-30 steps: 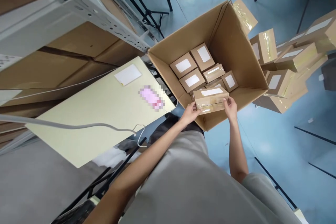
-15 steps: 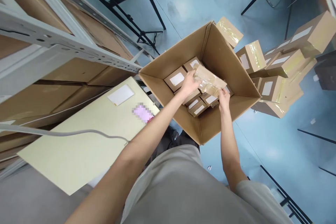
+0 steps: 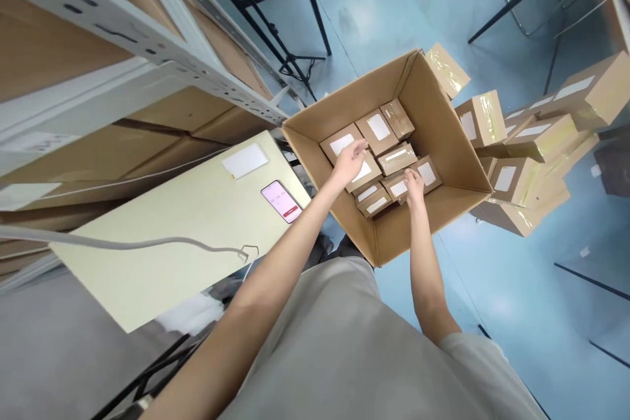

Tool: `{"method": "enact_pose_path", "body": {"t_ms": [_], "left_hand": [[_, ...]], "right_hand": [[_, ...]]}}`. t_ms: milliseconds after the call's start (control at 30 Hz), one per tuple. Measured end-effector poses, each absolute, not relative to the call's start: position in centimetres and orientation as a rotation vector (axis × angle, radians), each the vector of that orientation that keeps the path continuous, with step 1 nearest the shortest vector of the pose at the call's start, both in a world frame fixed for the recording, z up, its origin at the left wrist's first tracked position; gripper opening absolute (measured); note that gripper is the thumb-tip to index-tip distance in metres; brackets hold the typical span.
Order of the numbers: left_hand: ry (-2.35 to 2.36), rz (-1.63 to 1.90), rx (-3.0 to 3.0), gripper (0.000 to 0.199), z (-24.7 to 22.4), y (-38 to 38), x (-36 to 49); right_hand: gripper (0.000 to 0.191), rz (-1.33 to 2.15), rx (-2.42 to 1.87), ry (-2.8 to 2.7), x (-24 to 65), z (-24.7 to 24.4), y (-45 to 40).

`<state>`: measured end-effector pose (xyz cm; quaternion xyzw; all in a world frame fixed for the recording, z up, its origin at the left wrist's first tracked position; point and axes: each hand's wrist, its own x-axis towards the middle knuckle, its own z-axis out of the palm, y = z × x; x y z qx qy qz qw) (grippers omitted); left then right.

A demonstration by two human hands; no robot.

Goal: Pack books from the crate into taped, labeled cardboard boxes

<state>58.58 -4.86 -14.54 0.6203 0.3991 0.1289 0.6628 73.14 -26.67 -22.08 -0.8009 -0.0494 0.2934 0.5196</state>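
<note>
A large open carton [image 3: 447,144] stands in front of me, with several small labelled cardboard boxes packed in its bottom. My left hand [image 3: 351,161] is inside, just over a labelled box [image 3: 363,172] on the left side, fingers apart and holding nothing. Across from it, my right hand [image 3: 414,185] hovers beside another labelled box [image 3: 429,174], its fingers loosely bent with nothing visible in them. Between the two hands lies a small taped box [image 3: 396,158] with a white label. Farther back, a taped box [image 3: 398,119] fills the far corner.
Several taped boxes [image 3: 526,144] are piled on the floor to the right of the carton. At left, a pale board [image 3: 187,210] carries a phone [image 3: 281,201] and a white label sheet. A metal shelf [image 3: 197,72] with cartons rises beyond it. Black stand legs [image 3: 310,6] are behind.
The small taped box held between both hands has left them; a box now lies in the carton between the hands. My hands have parted slightly, and the view has shifted a little.
</note>
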Motion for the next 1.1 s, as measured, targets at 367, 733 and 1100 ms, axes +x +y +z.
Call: {"method": "enact_pose_path", "body": {"t_ms": [367,733,1100], "left_hand": [[1.020,0.418,1.325,0.033,-7.0,-9.5,45.5],[1.138,0.853,1.146,0.040,-0.6,-16.6,29.1],[1.492,1.540,0.719,0.045,1.5,-28.9,2.4]], "right_hand": [[0.053,0.886,-1.799,-0.224,67.6,-15.2,-23.1],[0.048,1.022,-1.585,-0.789,54.6,-2.6,-19.7],[0.047,1.350,-1.277,-1.372,24.6,2.5,-18.6]]}}
